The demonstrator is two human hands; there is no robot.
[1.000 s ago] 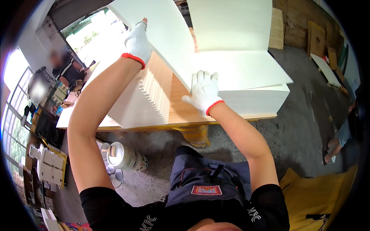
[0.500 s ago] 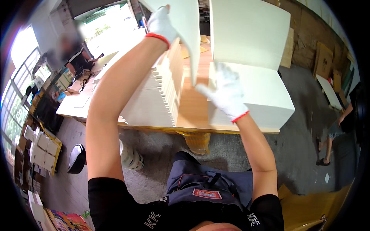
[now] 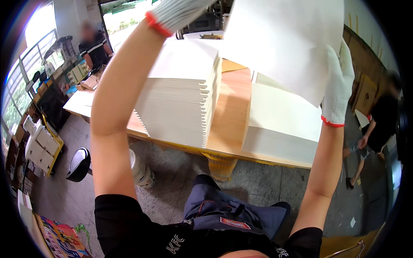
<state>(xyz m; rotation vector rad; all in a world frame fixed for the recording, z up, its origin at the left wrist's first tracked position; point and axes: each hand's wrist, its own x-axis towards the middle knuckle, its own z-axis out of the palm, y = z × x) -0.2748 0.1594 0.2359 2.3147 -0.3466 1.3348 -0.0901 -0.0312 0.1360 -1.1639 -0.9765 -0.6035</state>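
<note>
A large white sheet (image 3: 279,43), perhaps paper or thin card, is raised and slanted over the right part of the table. My right hand (image 3: 337,86), in a white knit glove with a red cuff, grips its right edge. At the top rim, my left hand (image 3: 183,13) wears a matching glove; its fingers run out of the picture, so their hold is hidden. Below it stands a tall stack of white sheets (image 3: 172,112) with stepped edges. Under the raised sheet lies a lower white stack (image 3: 279,103), partly covered by it.
Both stacks rest on a wooden table (image 3: 228,107), a strip of its top showing between them. A white bucket (image 3: 141,172) and a black stool seat (image 3: 78,164) are on the floor nearby. One person (image 3: 92,47) is behind at left; another (image 3: 380,112) stands at right.
My right hand has moved right and up onto the sheet's edge. The sheet has swung across from the left stack to above the right one. My left hand has risen toward the top rim.
</note>
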